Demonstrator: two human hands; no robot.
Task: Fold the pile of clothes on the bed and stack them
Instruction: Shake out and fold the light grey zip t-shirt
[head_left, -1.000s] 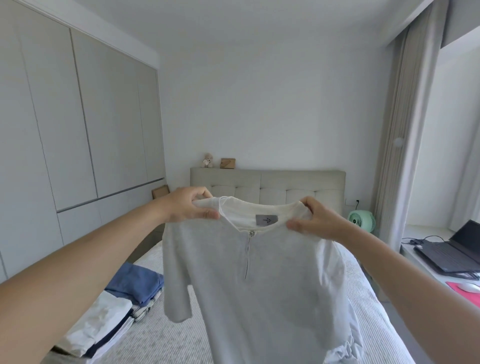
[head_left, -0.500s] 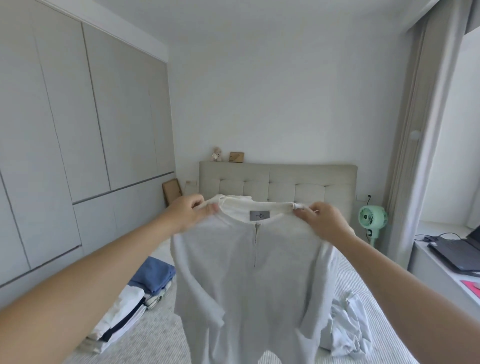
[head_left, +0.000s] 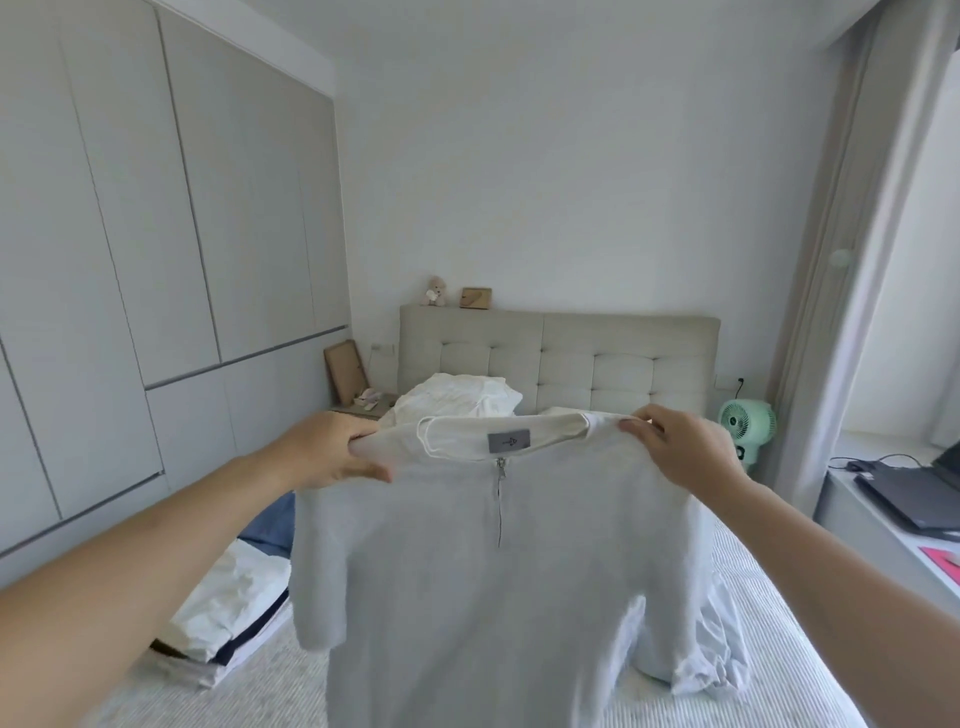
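A pale grey short-sleeved top (head_left: 467, 587) with a white collar, grey label and short zip hangs in the air in front of me over the bed (head_left: 779, 649). My left hand (head_left: 332, 454) pinches its left shoulder and my right hand (head_left: 685, 452) pinches its right shoulder, holding it spread out. On the bed's left side lies a stack of folded clothes (head_left: 234, 613), white and dark pieces with a blue one (head_left: 270, 525) behind. A crumpled white garment (head_left: 711, 649) lies on the bed to the right, partly hidden by the top.
A white pillow (head_left: 457, 395) sits against the padded headboard (head_left: 597, 364). Grey wardrobe doors (head_left: 130, 260) line the left wall. A green fan (head_left: 748, 423) stands right of the bed. A laptop (head_left: 914, 493) rests on the desk at the right edge.
The top hangs lower in view than before, with my hands spread a little wider at its shoulders. The view has tilted, so the pillow and headboard show above the collar.
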